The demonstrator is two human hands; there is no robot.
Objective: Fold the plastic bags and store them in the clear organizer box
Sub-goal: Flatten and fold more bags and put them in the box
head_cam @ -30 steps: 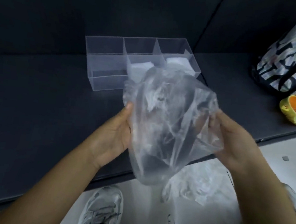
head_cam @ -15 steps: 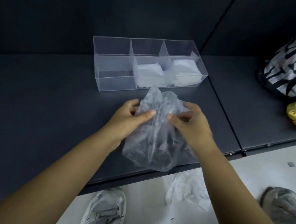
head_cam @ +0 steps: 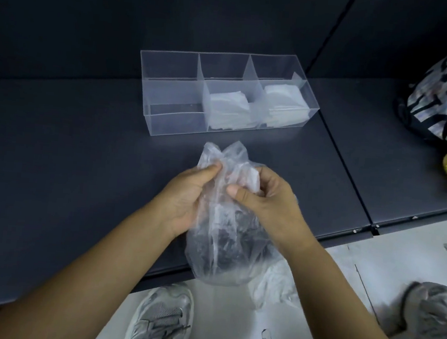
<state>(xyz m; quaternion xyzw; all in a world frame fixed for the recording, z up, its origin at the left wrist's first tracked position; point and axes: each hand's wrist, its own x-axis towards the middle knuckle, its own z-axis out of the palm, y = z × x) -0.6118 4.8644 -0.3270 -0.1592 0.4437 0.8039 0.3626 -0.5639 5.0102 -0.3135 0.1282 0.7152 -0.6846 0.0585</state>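
Under and beyond your hands stretched the dark table (head_cam: pixel 81 155). Past your fingertips, apart from them, sat the clear organizer box (head_cam: pixel 166 125), its long axis running left to right across your reach. The crumpled plastic bag (head_cam: pixel 226 246) lay between your hands, its length running from you toward the box and its lower end drooping past the table's near edge. Your left hand (head_cam: pixel 187 196) pinched the bag's upper part between thumb and fingers. Your right hand (head_cam: pixel 265 200) had its fingers curled round a bunch of the film just beside it (neither hand was free). The middle and right compartments held folded bags (head_cam: pixel 227 106). The left compartment (head_cam: pixel 174 96) looked empty and lay ahead of your left hand, so that hand was the nearer one for stowing. The bag, I judge, was not yet folded.
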